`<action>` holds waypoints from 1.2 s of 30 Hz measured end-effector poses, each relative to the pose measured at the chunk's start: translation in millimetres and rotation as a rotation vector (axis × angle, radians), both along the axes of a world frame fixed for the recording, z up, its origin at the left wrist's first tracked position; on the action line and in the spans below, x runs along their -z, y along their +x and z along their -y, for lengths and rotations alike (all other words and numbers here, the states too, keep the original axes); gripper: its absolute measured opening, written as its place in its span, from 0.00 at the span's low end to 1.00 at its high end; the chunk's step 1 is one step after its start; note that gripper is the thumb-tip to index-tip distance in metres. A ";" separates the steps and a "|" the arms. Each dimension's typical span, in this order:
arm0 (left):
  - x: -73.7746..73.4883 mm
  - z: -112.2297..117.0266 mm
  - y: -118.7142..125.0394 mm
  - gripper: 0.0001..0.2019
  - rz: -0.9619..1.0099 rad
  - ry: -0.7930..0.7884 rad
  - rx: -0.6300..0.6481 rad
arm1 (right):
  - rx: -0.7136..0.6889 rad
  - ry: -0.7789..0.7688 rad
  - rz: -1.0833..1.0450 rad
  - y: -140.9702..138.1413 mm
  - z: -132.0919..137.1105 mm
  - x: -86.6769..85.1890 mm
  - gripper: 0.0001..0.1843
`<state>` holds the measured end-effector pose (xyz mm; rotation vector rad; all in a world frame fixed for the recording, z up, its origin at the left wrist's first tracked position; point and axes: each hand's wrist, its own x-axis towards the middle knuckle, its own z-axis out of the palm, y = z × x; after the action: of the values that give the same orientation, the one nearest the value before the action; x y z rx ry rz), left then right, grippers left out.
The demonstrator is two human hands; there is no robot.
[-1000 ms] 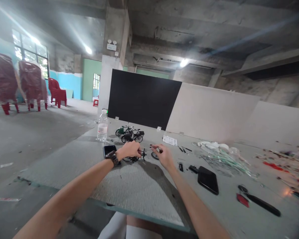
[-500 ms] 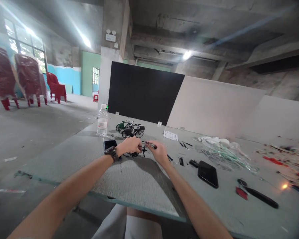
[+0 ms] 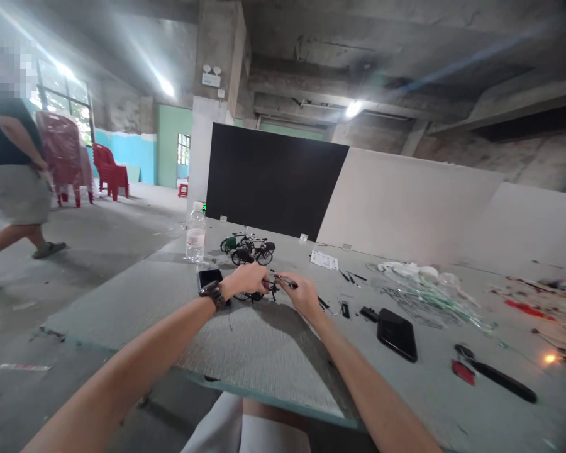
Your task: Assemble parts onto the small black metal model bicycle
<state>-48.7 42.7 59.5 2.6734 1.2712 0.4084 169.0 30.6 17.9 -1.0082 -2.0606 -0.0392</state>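
My left hand (image 3: 246, 280) grips the miniature bicycle (image 3: 249, 297), and my right hand (image 3: 304, 296) pinches a thin black part (image 3: 285, 282) above it; squeezing too hard could snap the part or flick it away.

Small black parts (image 3: 345, 309) and a black phone (image 3: 396, 335) stand between the right hand (image 3: 305, 296) and the plastic wrapping (image 3: 429, 296).

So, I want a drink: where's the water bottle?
In the head view, the plastic water bottle stands on the grey table, left of the two model bicycles and beyond the left hand.
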 end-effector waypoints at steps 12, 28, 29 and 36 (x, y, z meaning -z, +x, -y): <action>1.4 -2.6 -0.6 0.09 -0.007 -0.011 0.002 | -0.025 -0.170 0.009 3.4 5.9 -0.8 0.21; 3.5 -2.3 0.4 0.10 -0.014 0.002 -0.004 | -0.048 -0.220 -0.149 -10.0 -2.3 11.8 0.13; 2.0 -2.6 -0.3 0.10 -0.015 -0.004 0.000 | -0.050 -0.221 -0.155 -10.5 -2.2 12.0 0.14; -24.8 -19.2 -41.9 0.25 0.232 0.102 -0.184 | 0.009 -0.221 -0.198 -2.5 -4.5 8.8 0.18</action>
<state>-90.6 61.8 84.3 2.5034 1.4611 0.8034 166.5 35.2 9.0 -1.1075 -1.9079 0.2793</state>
